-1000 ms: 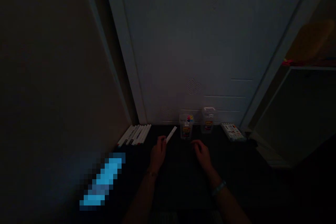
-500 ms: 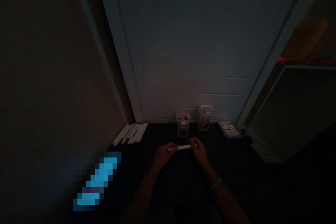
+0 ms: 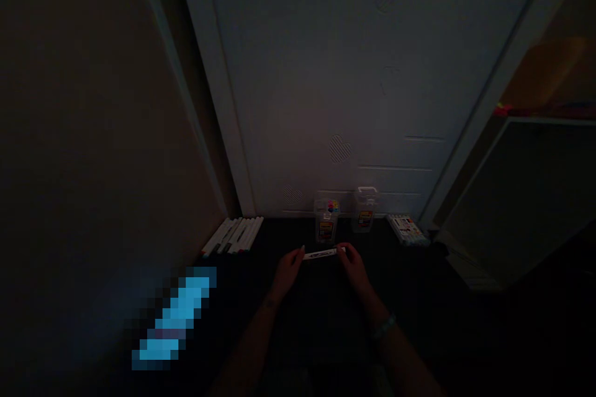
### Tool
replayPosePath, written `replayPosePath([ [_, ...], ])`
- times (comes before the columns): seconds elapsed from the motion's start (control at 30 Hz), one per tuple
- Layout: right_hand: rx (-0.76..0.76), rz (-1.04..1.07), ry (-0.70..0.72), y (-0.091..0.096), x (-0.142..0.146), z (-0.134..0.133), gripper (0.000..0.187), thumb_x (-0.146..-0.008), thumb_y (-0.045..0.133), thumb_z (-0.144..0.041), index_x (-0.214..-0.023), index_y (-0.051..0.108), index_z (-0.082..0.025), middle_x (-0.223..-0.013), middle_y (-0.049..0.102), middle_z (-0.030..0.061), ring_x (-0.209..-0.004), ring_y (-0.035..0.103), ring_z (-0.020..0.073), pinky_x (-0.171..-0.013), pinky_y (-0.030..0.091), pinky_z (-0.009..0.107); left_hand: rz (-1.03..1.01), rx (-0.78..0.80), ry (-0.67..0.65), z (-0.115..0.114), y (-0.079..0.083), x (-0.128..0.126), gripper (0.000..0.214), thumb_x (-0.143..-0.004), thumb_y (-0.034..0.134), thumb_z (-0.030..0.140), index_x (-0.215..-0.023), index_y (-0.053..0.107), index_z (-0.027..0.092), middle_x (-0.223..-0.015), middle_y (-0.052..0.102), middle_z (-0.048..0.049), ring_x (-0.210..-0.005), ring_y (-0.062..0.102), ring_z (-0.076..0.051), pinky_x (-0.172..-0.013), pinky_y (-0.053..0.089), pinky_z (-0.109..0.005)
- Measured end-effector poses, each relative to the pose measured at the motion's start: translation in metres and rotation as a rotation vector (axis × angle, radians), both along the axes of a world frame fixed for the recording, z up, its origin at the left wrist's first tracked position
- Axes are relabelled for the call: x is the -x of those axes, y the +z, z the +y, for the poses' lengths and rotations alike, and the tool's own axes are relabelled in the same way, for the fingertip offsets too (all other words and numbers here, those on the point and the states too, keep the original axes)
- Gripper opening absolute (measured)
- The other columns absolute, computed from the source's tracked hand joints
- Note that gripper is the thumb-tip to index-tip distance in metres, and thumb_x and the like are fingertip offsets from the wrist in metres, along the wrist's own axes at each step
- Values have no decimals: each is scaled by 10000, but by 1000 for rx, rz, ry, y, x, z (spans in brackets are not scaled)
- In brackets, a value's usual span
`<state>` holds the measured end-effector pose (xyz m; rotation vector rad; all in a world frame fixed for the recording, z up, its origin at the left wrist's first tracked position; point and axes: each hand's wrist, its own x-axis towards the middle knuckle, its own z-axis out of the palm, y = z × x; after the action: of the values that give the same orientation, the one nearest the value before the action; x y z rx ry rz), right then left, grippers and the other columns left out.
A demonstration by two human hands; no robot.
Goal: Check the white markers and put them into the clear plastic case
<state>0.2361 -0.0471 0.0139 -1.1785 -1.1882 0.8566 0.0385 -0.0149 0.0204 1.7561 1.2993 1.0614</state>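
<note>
The scene is very dark. A white marker [image 3: 323, 254] lies level between my two hands, above a dark floor. My left hand [image 3: 287, 272] pinches its left end and my right hand [image 3: 354, 265] pinches its right end. Just beyond the marker stand two clear plastic tubs [image 3: 326, 221], the left one with coloured markers in it. A row of several white markers [image 3: 235, 236] lies on the floor to the left, by the wall.
A white door [image 3: 354, 74] rises straight ahead. Another set of markers [image 3: 406, 229] lies at the door's right foot. A pale wall [image 3: 84, 136] stands at left, a dark cabinet [image 3: 526, 198] at right. A blurred blue patch [image 3: 177, 319] lies on the floor at lower left.
A second ago my left hand alone held the marker, tilted up. It has since been brought level and my right hand has taken its other end; both hands have turned it slightly.
</note>
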Motion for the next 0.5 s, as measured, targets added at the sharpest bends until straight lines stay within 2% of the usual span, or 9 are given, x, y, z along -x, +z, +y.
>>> replayPosePath([
  [0.13,-29,-29,-43,-2,-1,1,350,-779,480,-515,-879,596,-201,-779,602,18,-717,538,171,-631,415,258,-69,-14,-10,-1,-1,-2,415,-809,380,528,-827,595,174,-706,564,0,-658,495,-141,-594,373,-222],
  [0.27,-7,-15,-46,-4,-2,2,357,-777,480,-515,-885,596,-195,-770,601,18,-695,531,162,-597,410,246,-87,16,-12,0,-4,-3,381,-815,367,523,-869,554,194,-628,479,35,-598,450,-122,-553,353,-207],
  [0.5,3,-39,-55,-5,-3,2,366,-774,482,-518,-892,600,-192,-779,604,25,-718,541,171,-625,425,258,-66,-25,-7,1,-4,-2,359,-843,320,507,-782,498,201,-636,447,39,-618,441,-117,-599,363,-211],
])
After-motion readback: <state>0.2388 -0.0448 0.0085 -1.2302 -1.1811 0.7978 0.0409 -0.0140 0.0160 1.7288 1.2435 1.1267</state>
